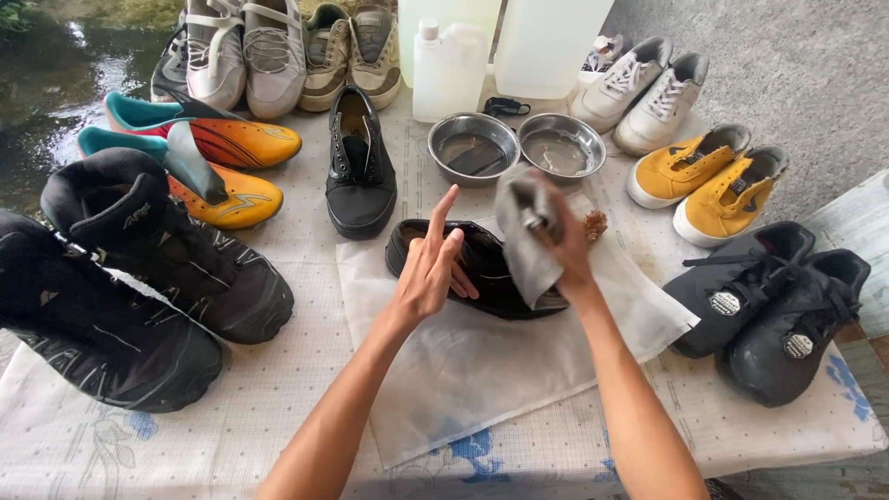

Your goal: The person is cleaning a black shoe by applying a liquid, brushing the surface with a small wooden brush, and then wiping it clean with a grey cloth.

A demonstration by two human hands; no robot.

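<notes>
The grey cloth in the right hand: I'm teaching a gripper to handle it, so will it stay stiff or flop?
Probably floppy: the grey cloth drapes from the right hand in soft folds over the black shoe. Likely light, since a loose grip holds it.

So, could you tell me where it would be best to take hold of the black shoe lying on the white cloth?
Probably at the heel end of the black shoe, coming from the left. It lies crosswise on the white cloth, its opening by the left hand, so fingers can hook the rim there. The right hand with the grey rag covers the other end.
</notes>
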